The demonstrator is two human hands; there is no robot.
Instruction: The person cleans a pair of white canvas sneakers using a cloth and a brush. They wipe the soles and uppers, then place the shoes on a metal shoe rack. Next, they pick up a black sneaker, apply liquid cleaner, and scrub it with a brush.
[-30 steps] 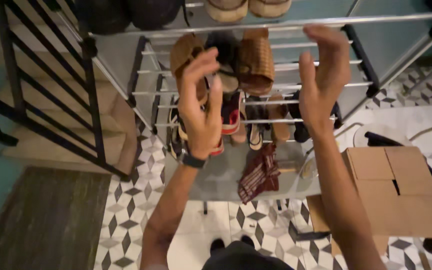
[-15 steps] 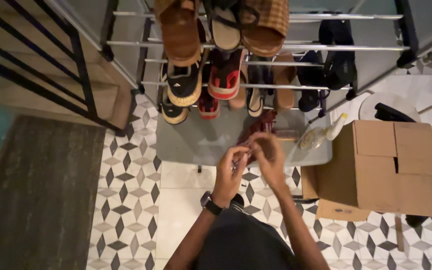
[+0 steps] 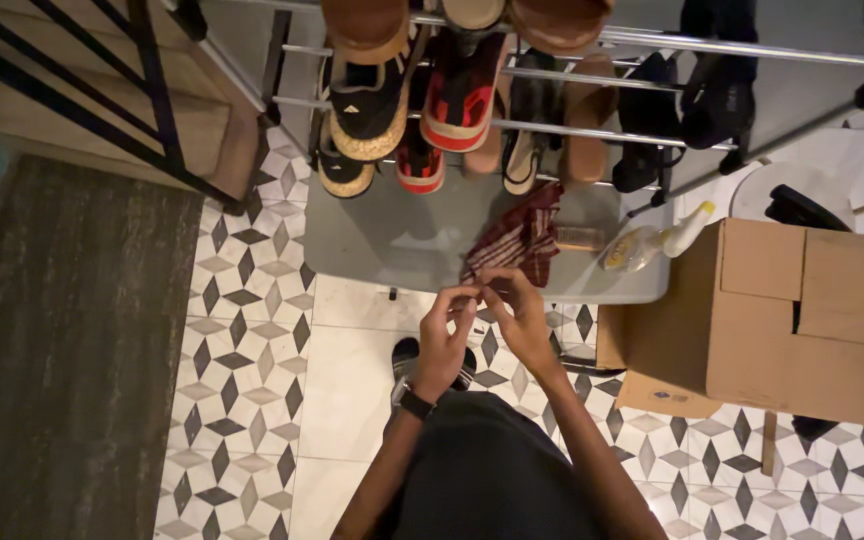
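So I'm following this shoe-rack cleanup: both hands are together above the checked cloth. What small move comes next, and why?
Probably lower both hands to the checked cloth and pinch its near edge. The left hand and right hand meet fingertip to fingertip just short of it, seemingly holding nothing, and the cloth lies crumpled on the grey shelf.

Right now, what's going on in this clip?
A person stands at a metal shoe rack full of sandals and sneakers. Both hands meet over the grey bottom shelf, left hand and right hand fingertip to fingertip beside a plaid cloth. Anything pinched between them is too small to tell. A cardboard box sits alongside.
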